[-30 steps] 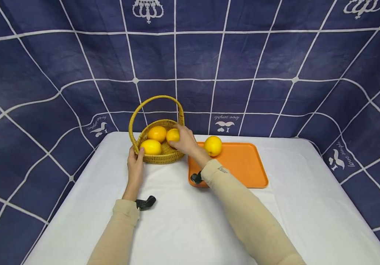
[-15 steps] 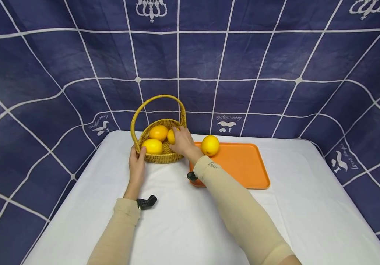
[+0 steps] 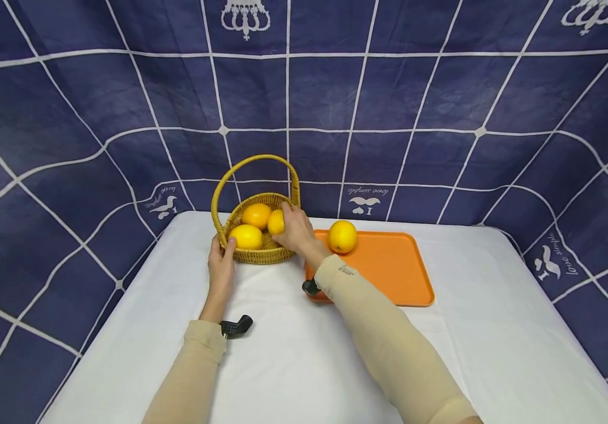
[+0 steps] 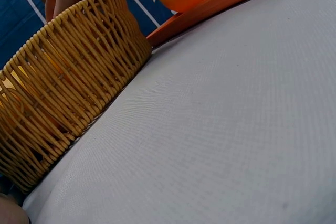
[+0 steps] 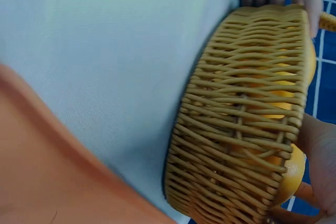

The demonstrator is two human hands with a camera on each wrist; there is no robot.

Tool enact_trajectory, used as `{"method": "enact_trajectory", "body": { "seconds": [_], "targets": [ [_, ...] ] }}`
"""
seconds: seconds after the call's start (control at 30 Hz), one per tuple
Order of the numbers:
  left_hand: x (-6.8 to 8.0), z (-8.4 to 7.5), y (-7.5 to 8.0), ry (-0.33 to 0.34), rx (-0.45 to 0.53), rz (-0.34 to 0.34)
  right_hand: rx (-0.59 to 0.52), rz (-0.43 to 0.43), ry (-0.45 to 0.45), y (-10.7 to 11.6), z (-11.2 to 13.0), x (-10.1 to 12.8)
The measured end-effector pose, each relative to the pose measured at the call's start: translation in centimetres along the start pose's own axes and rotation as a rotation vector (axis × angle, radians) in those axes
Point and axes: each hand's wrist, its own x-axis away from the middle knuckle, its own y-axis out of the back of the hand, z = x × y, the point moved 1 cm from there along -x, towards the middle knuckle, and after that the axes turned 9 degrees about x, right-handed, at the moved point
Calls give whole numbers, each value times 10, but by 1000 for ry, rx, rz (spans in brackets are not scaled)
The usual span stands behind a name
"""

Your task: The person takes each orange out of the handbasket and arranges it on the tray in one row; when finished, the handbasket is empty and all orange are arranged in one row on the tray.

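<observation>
An orange (image 3: 276, 221) inside the wicker basket (image 3: 261, 254) at the table's (image 3: 293, 353) far left, my right hand (image 3: 294, 228) reaching over the rim with fingers curled round it, seemingly gripping, my left hand (image 3: 221, 263) clasping the basket's near rim, thumb hooked over, another orange (image 3: 342, 236) on the orange tray (image 3: 389, 271) beside.
</observation>
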Motion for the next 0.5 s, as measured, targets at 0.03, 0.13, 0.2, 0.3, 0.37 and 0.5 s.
{"method": "enact_trajectory", "body": {
  "seconds": [0.03, 0.13, 0.2, 0.3, 0.37, 0.5],
  "targets": [
    [0, 0, 0, 1, -2, -2, -15, -7, 3, 2, 0, 1],
    [2, -1, 1, -2, -8, -5, -51, -34, 15, 9, -2, 5],
    [3, -2, 1, 2, -12, -2, -91, -64, 23, 15, -4, 9],
    [4, -1, 1, 7, -10, 8, -147, -115, 29, 25, -10, 15],
    [4, -1, 1, 6, -4, 15, -181, -145, 25, 32, -15, 19],
    [5, 0, 1, 0, 8, 18, -215, -190, 7, 43, -30, 27]
  ]
}}
